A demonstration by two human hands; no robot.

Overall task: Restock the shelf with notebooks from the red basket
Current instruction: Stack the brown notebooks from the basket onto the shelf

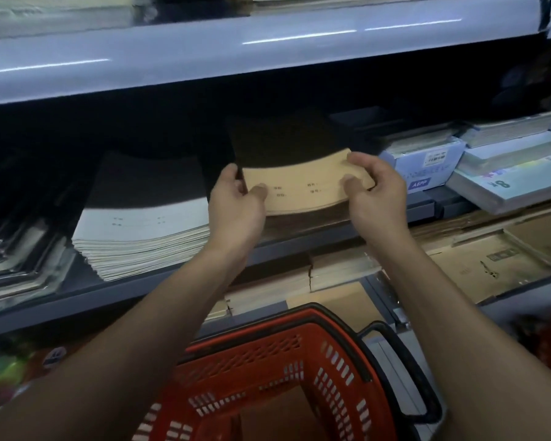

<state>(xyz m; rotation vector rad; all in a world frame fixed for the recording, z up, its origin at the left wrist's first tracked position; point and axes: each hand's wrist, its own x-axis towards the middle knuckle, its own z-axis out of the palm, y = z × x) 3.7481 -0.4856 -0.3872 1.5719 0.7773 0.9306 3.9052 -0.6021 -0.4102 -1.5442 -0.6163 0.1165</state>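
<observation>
Both hands, left hand [239,198] and right hand [374,194], pinch a tan notebook [303,186] by its sides in a closed grip, apparently seating it on the shelf [159,281] stack above the red basket [341,374]; next, release and fetch another.

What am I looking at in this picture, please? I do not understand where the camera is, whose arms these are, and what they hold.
There is no machine here. The one picture comes from a camera worn on a person's head, looking forward and down, so the two bare arms are that person's own. The left hand and the right hand each have a grip on one side of a stack of tan notebooks, at the middle shelf of a shop rack. Beside it on the left lies a stack of white notebooks; on the right are pale blue packs. Below, near the person, stands the red basket with a black handle; something brown lies inside.
</observation>
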